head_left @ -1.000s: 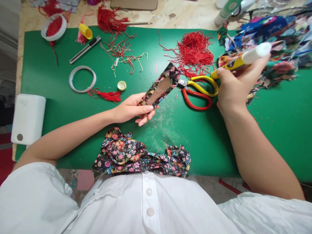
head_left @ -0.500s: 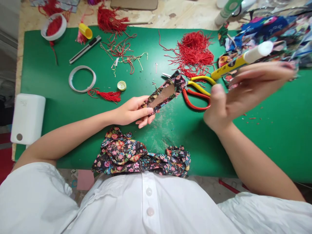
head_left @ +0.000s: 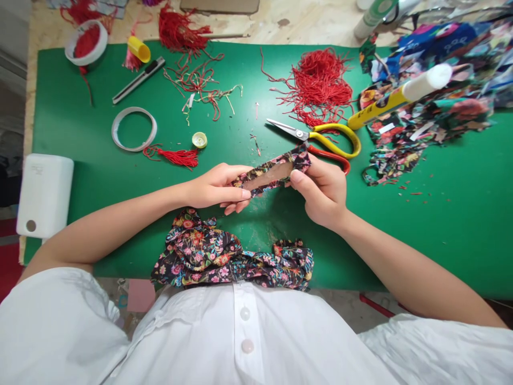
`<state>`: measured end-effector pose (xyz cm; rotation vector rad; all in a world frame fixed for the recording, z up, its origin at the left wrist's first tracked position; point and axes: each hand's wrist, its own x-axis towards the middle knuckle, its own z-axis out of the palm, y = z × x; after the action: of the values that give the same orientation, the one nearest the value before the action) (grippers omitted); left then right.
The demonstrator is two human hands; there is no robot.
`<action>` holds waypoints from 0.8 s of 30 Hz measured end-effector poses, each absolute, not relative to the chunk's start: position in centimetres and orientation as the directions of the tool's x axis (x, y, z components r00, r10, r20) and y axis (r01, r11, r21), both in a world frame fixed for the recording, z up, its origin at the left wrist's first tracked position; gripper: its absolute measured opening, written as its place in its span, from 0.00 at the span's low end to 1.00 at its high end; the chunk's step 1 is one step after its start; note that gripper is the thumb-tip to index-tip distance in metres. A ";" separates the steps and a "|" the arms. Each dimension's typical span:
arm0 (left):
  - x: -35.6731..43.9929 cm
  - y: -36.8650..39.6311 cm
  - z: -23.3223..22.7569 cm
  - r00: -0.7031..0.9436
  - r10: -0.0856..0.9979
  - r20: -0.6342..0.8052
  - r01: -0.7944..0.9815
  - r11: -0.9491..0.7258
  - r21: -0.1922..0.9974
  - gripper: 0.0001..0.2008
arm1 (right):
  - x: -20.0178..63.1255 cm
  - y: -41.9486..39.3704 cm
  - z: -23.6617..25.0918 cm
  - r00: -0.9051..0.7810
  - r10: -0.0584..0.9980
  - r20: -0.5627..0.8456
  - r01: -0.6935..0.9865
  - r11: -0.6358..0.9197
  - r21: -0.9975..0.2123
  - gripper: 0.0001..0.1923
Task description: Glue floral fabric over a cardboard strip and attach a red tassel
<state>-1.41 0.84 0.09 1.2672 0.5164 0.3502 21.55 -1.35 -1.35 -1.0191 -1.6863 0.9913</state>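
Over a green cutting mat (head_left: 100, 176) that covers most of a pale wooden table (head_left: 304, 24), the person holds a long, narrow strip of stiff brown card wrapped in dark floral fabric (head_left: 272, 172) just above the middle of the mat, level and running left to right between both hands. The left hand (head_left: 218, 186) pinches the strip's near-left end, thumb along the underside and fingers curled over the top. The right hand (head_left: 323, 187) grips the other end, thumb pressed on the fabric fold at the tip and fingers bent closed behind it. Just beyond the right hand lie scissors with one yellow and one red handle (head_left: 320, 140), blades pointing left; the red handle is partly hidden by the knuckles. Farther back sits a loose heap of red cord (head_left: 323, 85), and to its right a yellow glue stick with a white cap (head_left: 396, 96) rests tilted on a pile of mixed printed fabric scraps (head_left: 433, 115). Near the person's white buttoned shirt (head_left: 244, 337), a crumpled piece of the same dark floral fabric (head_left: 224, 262) lies at the mat's near edge. Left of the hands are a red tassel (head_left: 176, 156), a small yellow-green cap (head_left: 199, 140), a white tape ring (head_left: 134, 129) and a grey utility knife (head_left: 138, 81); a white box (head_left: 44, 192) sits at the mat's left edge.
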 end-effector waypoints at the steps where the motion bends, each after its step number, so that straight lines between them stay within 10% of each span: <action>1: -1.4 0.8 0.1 0.822 0.542 -0.175 0.052 0.234 0.971 0.12 | 21.6 -1.4 -1.3 -0.262 0.924 0.278 0.206 0.335 -0.920 0.22; 24: -1.2 1.0 0.8 0.810 0.532 -0.248 0.138 0.239 0.961 0.16 | 21.5 -0.9 -0.8 -0.251 0.957 0.148 0.175 0.195 -0.965 0.27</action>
<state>-1.23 0.95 0.79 1.3225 0.6105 0.2936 21.49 -0.92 -0.76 -1.0963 -1.6110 1.1451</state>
